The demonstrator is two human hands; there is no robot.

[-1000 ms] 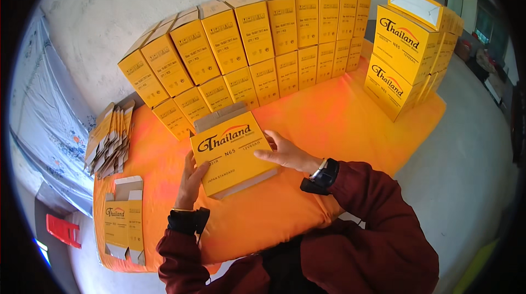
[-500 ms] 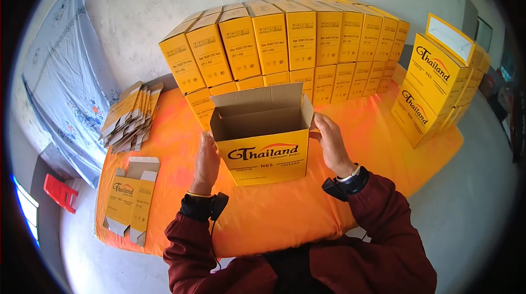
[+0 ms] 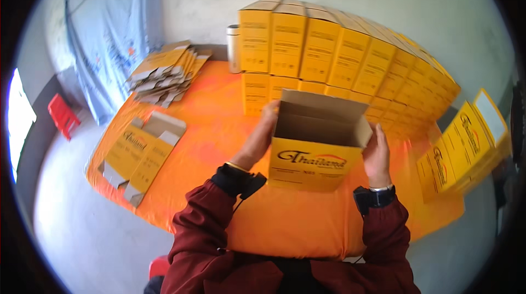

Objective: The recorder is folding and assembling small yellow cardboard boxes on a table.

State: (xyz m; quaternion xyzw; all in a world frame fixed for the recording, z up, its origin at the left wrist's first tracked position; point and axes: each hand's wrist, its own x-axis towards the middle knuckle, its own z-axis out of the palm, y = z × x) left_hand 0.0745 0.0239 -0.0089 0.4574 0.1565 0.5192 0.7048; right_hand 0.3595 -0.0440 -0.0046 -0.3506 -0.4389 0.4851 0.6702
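I have the open carton (image 3: 309,168) upright between my 2 hands: the left hand (image 3: 257,140) grips its left side, and the right hand (image 3: 378,157) holds its right side with fingers nearly straight. Whether its base touches the orange cloth (image 3: 216,113) I cannot tell. Beyond the carton stand 2 tiers of yellow boxes (image 3: 318,45); left of it lies 1 flat carton (image 3: 137,154).
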